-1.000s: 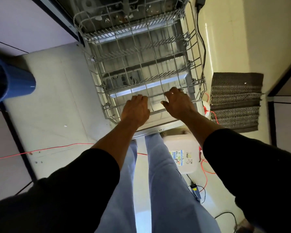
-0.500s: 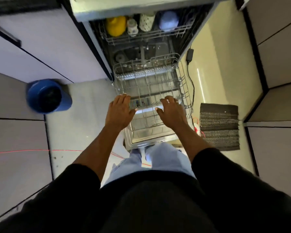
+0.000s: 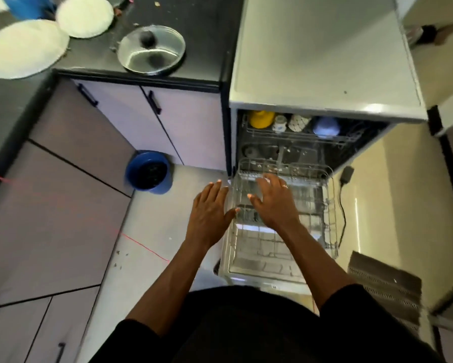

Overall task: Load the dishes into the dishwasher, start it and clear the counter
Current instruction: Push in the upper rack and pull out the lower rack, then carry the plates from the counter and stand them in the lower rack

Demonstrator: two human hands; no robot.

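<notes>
The dishwasher [image 3: 324,61] stands open with its door down. Its wire lower rack [image 3: 322,218] is pulled out over the door and holds nothing. The upper rack [image 3: 348,138] carries a yellow cup [image 3: 261,118], two patterned cups and a blue bowl [image 3: 326,127]. My left hand [image 3: 209,213] hovers open over the floor just left of the rack. My right hand [image 3: 273,203] is spread open above the rack's left half, holding nothing. On the dark counter [image 3: 199,48] sit a steel pan with a glass lid [image 3: 152,49] and two white plates [image 3: 23,48].
A blue bucket [image 3: 149,171] stands on the floor by the cabinet doors [image 3: 131,121]. A red cord [image 3: 144,247] crosses the floor. A black cable and adapter [image 3: 347,174] lie right of the rack, and a striped mat [image 3: 387,286] lies near the door's right corner.
Both hands have let go of the lower rack's front rail and lifted up, fingers spread. My view has risen, so the counter with its pan and plates has come into sight.
</notes>
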